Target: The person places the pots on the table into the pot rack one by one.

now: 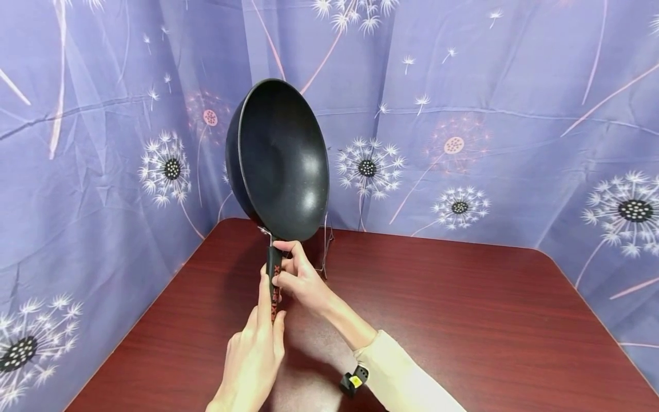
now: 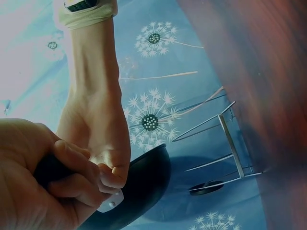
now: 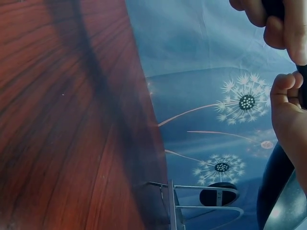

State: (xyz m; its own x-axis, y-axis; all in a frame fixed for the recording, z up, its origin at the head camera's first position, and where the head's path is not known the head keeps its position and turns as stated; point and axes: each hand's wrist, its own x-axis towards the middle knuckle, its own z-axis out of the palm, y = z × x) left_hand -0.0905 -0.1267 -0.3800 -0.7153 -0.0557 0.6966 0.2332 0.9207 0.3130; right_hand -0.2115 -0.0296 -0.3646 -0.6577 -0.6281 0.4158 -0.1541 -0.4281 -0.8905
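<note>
Wok [image 1: 283, 163] held above red-brown table [image 1: 453, 320] (dandelion-print cloth [image 1: 535, 63] behind).

Head looks down; wrists seemingly share wok [image 2: 149, 178].

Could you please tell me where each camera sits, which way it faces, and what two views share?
Head: worn on the head, facing forward and down at the wok and table; left hand, right hand and sleeve show.
Left wrist: on that wrist, facing the rack and curtain; left hand close, right hand and sleeve beyond.
Right wrist: on that wrist, facing the table, curtain and rack; parts of both hands at its right edge.
Both wrist views share the rack and part of the wok.
</note>
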